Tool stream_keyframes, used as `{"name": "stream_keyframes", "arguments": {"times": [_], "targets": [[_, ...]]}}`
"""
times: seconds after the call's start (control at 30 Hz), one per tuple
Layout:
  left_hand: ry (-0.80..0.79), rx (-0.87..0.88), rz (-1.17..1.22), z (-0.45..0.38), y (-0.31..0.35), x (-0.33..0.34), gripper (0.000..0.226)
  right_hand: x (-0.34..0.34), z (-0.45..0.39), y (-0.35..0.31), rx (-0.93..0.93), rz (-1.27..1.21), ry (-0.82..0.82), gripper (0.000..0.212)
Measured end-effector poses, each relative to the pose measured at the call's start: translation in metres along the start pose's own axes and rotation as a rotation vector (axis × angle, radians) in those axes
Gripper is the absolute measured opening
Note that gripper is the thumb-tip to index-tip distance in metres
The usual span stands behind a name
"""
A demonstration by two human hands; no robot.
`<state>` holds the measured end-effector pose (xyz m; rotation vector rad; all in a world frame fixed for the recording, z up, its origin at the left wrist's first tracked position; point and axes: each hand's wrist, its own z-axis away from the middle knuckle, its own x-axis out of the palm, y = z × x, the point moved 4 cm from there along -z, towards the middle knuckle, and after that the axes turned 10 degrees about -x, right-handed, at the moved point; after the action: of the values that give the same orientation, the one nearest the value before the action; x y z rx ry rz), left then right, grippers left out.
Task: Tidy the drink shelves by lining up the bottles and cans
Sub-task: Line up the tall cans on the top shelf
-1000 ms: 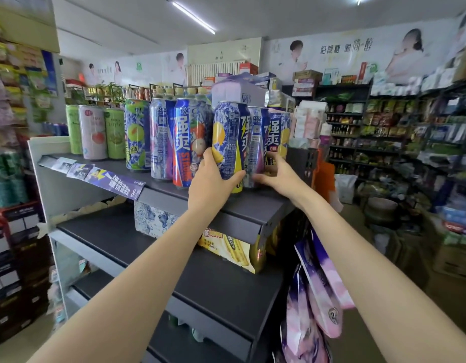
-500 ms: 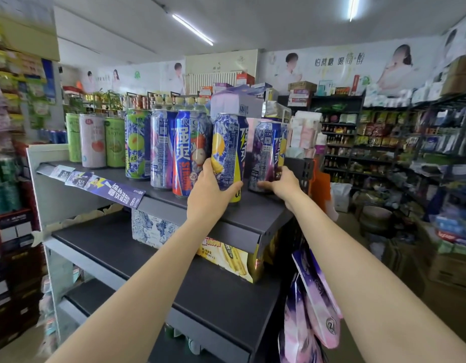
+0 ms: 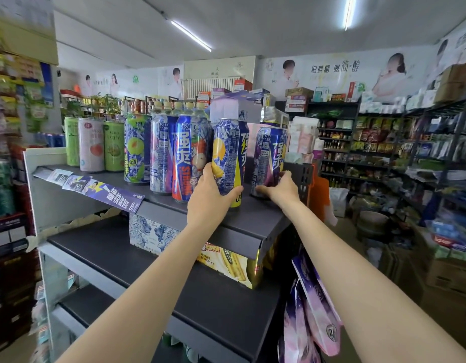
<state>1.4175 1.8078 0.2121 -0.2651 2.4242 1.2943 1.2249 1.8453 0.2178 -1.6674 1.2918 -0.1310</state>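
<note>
A dark metal shelf unit [image 3: 252,224] carries the drinks, its top shelf holding a row of tall cans along the front edge. On the shelf below, toward the right corner, sit two cartons: a white carton with blue line drawings [image 3: 153,235] and a yellow carton [image 3: 234,265] printed with small writing too blurred to read. A purple price strip [image 3: 114,197] hangs on the top shelf's front edge toward the left. At the left end of the top shelf stand a green can [image 3: 71,142], a pink can [image 3: 91,148] and a green "Light" can [image 3: 114,146]; next comes a green-fruit can marked "STRONG" [image 3: 136,153], then a blue-white RIO can [image 3: 161,155] and a blue RIO can marked "STRONG" in orange [image 3: 190,158]. The left hand [image 3: 209,200] grips the lemon-print can [image 3: 230,155] low on its body, thumb on the right, fingers curled round the left; the can is upright near the front edge. Near the shelf's right corner the right hand [image 3: 281,188] holds the base of the purple RIO can [image 3: 269,155], fingers curled around it, just beside the lemon can but apart from it. Pink-purple packets [image 3: 315,310] hang off the unit's right side
</note>
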Motion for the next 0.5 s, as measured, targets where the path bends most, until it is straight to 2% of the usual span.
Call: {"name": "stream_keyframes", "arguments": {"times": [0.13,0.37,0.5], "targets": [[0.001,-0.004,0.003,-0.0019,-0.0007,0.0001,0.074,0.0010,0.0004,-0.0005,-0.007,-0.055,-0.065,0.066],[-0.004,-0.013,-0.002,-0.0007,0.0000,0.0005,0.076,0.0002,0.0000,-0.0002,0.025,0.054,-0.047,0.072],[-0.001,-0.013,-0.005,-0.0001,0.0005,-0.0006,0.077,0.0017,-0.0005,-0.0011,-0.001,-0.015,-0.051,0.067]]}}
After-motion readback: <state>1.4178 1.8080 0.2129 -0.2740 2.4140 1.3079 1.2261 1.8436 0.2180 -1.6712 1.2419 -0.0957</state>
